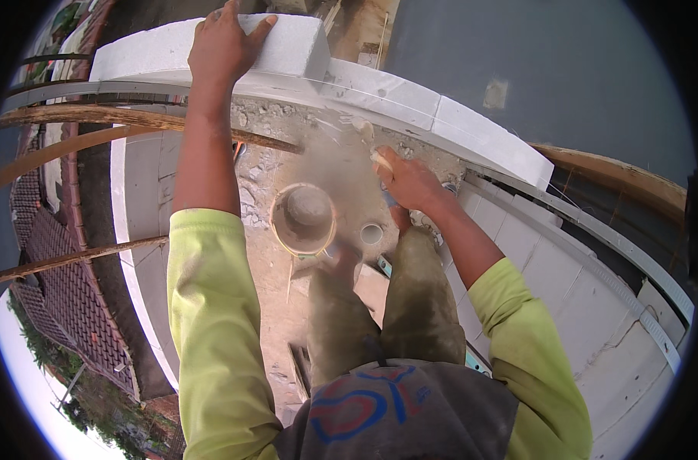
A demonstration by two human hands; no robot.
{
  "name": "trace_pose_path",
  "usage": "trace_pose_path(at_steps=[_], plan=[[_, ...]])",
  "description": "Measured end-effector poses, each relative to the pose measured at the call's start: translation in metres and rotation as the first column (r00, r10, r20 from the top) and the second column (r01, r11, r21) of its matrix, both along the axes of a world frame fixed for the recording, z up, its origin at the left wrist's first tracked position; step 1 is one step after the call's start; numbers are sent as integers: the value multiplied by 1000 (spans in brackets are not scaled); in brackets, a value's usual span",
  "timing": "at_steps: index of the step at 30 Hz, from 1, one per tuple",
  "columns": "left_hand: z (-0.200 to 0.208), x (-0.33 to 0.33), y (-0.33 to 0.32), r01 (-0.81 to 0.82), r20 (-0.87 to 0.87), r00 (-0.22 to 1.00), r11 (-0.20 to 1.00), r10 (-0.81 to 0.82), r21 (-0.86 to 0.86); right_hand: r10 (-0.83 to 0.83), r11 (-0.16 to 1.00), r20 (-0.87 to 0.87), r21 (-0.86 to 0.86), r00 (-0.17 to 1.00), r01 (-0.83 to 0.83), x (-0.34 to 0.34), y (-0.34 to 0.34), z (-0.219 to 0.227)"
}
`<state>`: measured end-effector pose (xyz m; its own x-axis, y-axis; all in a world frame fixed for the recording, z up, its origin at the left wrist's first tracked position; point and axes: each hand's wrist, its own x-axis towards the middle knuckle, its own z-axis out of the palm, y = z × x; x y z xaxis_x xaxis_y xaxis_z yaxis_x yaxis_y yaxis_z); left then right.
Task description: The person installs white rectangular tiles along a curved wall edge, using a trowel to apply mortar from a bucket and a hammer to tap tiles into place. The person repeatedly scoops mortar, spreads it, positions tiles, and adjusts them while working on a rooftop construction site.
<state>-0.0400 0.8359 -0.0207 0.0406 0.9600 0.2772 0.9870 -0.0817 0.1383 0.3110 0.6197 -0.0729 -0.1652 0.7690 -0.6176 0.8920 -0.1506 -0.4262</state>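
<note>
My left hand (226,47) rests on a white block (295,42) on top of the wall, thumb spread and fingers reaching to its far edge. My right hand (408,178) is closed round the pale handle (379,160) of a tool, just in front of the wall. The tool's working end is blurred, so its kind cannot be told. Hazy dust hangs between my hands. Below it, by my legs, stands a round bucket (274,218) with grey material inside.
More white blocks (471,138) run along the wall to the right. Wooden poles (134,116) cross in from the left. An upright grey pipe (371,234) stands beside the bucket. Tiled roofs (84,307) lie lower down, past the left wall (138,230).
</note>
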Motion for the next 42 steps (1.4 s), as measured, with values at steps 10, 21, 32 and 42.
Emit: trace_pose_path(at_steps=[10, 21, 32, 42], plan=[[5, 5, -1, 4, 10, 1000, 999, -4, -35, -135, 982, -82, -141, 987, 123, -14, -24, 10], [4, -1, -7, -6, 17, 1000, 999, 7, -41, -59, 992, -52, -117, 997, 53, -27, -32, 2], [-3, -19, -90, -123, 329, 944, 941, 13, 315, 11, 983, -122, -182, 992, -33, -69, -98, 4], [-451, -72, -620, -451, 253, -242, 123, 937, -884, 342, 940, 33, -13, 939, -341, -112, -165, -187]])
